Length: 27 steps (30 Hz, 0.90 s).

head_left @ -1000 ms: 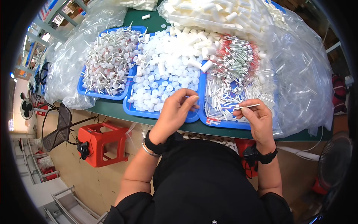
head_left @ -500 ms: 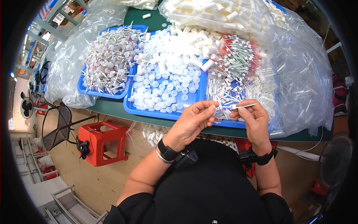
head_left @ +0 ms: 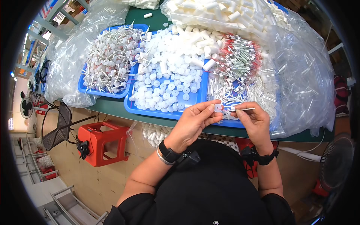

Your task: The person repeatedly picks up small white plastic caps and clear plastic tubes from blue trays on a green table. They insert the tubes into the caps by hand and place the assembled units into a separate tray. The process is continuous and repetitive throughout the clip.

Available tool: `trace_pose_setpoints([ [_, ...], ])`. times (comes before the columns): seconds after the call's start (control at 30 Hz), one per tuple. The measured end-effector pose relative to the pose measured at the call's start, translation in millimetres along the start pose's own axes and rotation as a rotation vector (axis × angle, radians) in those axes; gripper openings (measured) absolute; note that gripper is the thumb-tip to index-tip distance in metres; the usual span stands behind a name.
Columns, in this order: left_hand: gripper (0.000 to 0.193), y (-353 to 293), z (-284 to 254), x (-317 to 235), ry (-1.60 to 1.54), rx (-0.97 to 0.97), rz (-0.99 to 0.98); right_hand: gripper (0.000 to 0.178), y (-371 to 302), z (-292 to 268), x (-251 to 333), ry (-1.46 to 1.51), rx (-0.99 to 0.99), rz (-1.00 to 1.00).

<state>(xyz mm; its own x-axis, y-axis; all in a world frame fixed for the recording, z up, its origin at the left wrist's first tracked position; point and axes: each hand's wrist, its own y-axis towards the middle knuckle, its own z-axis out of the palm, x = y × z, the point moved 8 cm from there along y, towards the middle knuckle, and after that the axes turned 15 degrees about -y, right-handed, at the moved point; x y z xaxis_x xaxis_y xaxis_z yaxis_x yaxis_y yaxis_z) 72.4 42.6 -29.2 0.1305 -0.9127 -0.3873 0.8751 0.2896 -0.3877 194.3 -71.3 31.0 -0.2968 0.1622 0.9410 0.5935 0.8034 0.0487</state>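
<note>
Pinched between the thumb and fingers of my left hand (head_left: 195, 122) is a translucent white plastic disc (head_left: 218, 108) with a hole in its middle. My right hand (head_left: 257, 122) grips a thin white rod with a small white block at its left end (head_left: 245, 109). That end points toward the disc, with a small gap between them. Both hands are over the front edge of a blue tray (head_left: 157, 113). Loose matching discs (head_left: 165, 90) fill its left side. Behind my right hand lie thin white sleeves (head_left: 221, 92) and a bundle of red-and-white wired parts (head_left: 242, 56).
Another blue tray (head_left: 81, 88) at left is heaped with discs fitted on rods (head_left: 110, 60). White cylinders (head_left: 225, 11) fill a bag at the back. Clear plastic bags (head_left: 300, 86) flank the green table (head_left: 112, 110). A red stool (head_left: 99, 144) stands on the floor.
The disc in my left fingers has come into view, its face turned up. In my right hand the rod has shifted slightly and lies nearer level.
</note>
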Motion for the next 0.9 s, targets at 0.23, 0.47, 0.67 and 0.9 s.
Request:
trace_pose_setpoints([
  [0.23,0.033,-1,2,-2,0.035,0.003,0.022,0.009,0,-4,13,-0.159,-0.088,-0.068],
  [0.47,0.032,1,4,7,0.004,0.046,-0.043,0.008,-2,6,40,-0.417,-0.025,-0.360],
  [0.67,0.031,3,0,16,-0.079,0.016,-0.081,0.009,-1,9,34,-0.588,-0.006,-0.264],
  [0.9,0.029,5,0,25,-0.099,-0.008,-0.098,0.014,-9,20,44,-0.811,-0.117,-0.562],
])
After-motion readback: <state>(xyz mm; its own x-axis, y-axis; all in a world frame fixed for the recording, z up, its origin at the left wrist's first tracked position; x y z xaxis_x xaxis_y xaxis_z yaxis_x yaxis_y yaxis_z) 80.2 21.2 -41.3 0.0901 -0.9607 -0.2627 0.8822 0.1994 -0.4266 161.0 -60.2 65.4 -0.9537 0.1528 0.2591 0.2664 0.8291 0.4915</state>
